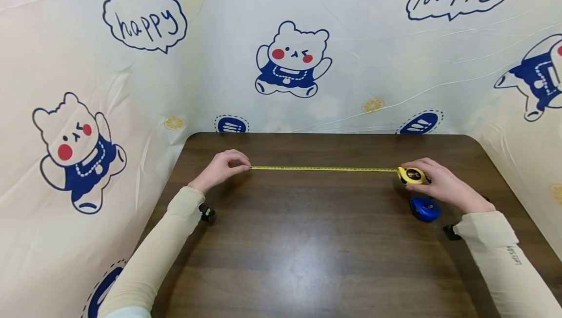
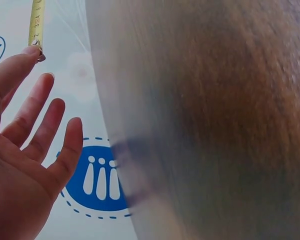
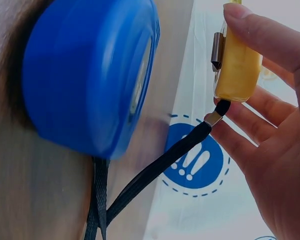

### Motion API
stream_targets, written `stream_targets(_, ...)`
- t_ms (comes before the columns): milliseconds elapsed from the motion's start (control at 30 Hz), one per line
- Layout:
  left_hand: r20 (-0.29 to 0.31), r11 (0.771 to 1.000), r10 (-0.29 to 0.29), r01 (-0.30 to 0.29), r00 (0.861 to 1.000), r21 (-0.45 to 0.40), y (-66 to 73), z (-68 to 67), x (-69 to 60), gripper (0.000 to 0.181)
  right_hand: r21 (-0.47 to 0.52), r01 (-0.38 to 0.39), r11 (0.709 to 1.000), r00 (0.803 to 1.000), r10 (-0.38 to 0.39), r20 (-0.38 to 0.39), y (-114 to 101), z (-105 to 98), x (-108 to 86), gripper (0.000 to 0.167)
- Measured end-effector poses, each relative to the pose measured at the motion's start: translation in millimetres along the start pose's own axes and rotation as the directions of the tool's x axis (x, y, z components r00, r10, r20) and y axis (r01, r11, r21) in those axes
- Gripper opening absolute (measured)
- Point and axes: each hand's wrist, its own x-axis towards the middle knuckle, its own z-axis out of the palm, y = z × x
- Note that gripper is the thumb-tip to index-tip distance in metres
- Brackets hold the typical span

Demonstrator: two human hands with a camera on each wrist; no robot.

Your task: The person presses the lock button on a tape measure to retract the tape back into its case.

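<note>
A yellow tape measure (image 1: 411,175) is held by my right hand (image 1: 448,186), thumb on one side and fingers on the other. Its yellow blade (image 1: 325,168) runs straight across to my left hand (image 1: 221,169), which pinches the end between thumb and forefinger. In the left wrist view the metal end hook (image 2: 40,57) shows at the fingertips, the other fingers spread apart. The right wrist view shows a metal clip (image 3: 217,51) on the yellow case (image 3: 239,67) and a black strap (image 3: 157,162) hanging from it. Close to my right hand lies a blue tape measure (image 1: 425,208).
The brown wooden table (image 1: 298,240) has rounded far corners. Behind and beside it hangs a pale curtain (image 1: 219,64) printed with bears and the word happy. Dark wrist cameras sit on the left wrist (image 1: 207,212) and right wrist (image 1: 451,232).
</note>
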Motion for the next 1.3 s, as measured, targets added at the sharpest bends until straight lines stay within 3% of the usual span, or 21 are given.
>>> stream_targets(567, 0.018, 1.000, 0.010, -0.009, 1.000, -0.030, 8.3, 7.6, 6.4, 0.009, 0.050, -0.043, 0.998, 0.996, 0.039, 0.078, -12.2, 7.3, 8.5, 0.056)
stream_targets(1300, 0.040, 0.998, 0.014, -0.011, 0.999, -0.054, 19.6, 21.6, 16.6, 0.008, 0.065, -0.005, 0.998, 0.994, -0.001, 0.105, -26.7, 15.1, 24.8, 0.056)
